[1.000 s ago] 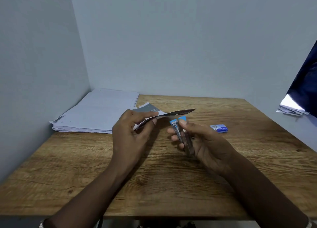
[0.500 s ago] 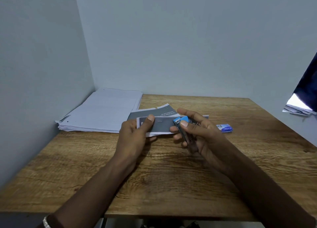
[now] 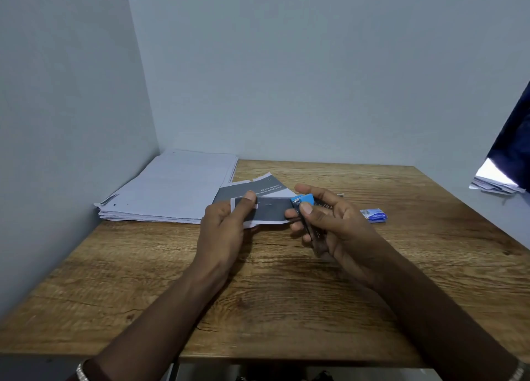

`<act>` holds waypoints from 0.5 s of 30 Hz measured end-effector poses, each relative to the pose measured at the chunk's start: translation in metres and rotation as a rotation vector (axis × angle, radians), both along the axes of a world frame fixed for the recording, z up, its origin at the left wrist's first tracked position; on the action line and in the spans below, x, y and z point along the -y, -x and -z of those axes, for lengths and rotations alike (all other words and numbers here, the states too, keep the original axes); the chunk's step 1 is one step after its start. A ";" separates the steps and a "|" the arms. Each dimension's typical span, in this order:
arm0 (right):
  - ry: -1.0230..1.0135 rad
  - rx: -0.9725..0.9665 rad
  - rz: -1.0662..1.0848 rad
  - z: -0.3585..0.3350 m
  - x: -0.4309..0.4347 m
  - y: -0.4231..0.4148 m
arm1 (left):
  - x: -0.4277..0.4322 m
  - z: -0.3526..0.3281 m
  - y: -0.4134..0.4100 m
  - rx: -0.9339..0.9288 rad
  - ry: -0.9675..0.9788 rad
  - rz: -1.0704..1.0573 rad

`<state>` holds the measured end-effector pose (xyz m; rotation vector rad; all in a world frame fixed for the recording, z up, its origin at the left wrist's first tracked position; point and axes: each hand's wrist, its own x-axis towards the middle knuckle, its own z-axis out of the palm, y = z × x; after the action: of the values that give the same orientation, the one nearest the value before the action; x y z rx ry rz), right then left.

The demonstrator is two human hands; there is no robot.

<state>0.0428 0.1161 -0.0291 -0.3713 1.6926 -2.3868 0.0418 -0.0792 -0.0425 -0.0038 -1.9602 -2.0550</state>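
Wooden table (image 3: 286, 294) in pale corner, left hand (image 3: 226, 228) pinching grey paper slip (image 3: 269, 211), right hand (image 3: 338, 226) curled round blue-tipped stapler (image 3: 302, 200) at slip's right edge (bite unclear), staple box (image 3: 374, 215) just right of it, paper stack (image 3: 177, 188) beyond left hand.

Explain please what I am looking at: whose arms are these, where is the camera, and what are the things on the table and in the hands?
There is no machine here: these are a person's two bare hands, seen by a camera worn on the head, looking down. The left hand pinches a grey paper slip. The right hand grips a small stapler; its blue tip meets the slip's right edge. On the wooden table lie a stack of white paper at the far left, another grey sheet behind the slip, and a small blue box to the right.
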 end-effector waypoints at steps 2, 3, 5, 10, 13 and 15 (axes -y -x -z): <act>-0.024 -0.055 0.022 0.001 0.001 0.000 | 0.001 0.001 -0.001 -0.049 0.087 -0.022; -0.076 -0.111 0.061 0.003 0.002 -0.001 | 0.001 0.001 -0.002 -0.083 0.124 -0.033; -0.213 -0.238 0.163 0.005 0.003 -0.002 | 0.001 0.000 -0.004 -0.175 0.190 -0.036; -0.391 -0.392 0.440 0.004 0.001 -0.010 | 0.003 0.001 -0.008 -0.439 0.368 -0.065; -0.535 -0.374 0.603 0.002 -0.016 -0.014 | 0.003 0.001 -0.009 -0.557 0.407 -0.098; -0.723 -0.328 0.704 0.003 -0.032 -0.016 | 0.002 0.000 -0.012 -0.614 0.412 -0.116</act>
<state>0.0586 0.1482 -0.0317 -0.0339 3.0758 -1.8967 0.0536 -0.0812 -0.0423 -0.5283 -1.8704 -1.3242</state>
